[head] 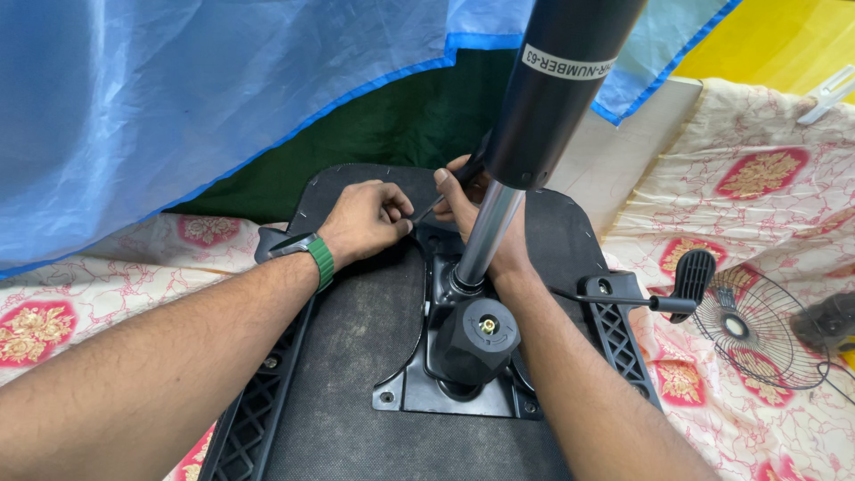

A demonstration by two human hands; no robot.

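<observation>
Looking down from the head camera: upturned office chair seat [356, 356], underside up, black mechanism plate [445, 374] bolted at its centre. Gas lift cylinder [485, 232] rises from the plate, long axis running up toward the camera. Left hand [370, 218] is fisted, pinching a thin hex key [426, 210] just left of the cylinder. Right hand [472, 209] is curled around the key's far end, behind the cylinder; can't tell how tight. Both hands equally near. One round tension knob [485, 334] below the cylinder, one lever paddle [693, 272] to the right, one fan grille [757, 334] beyond it.
</observation>
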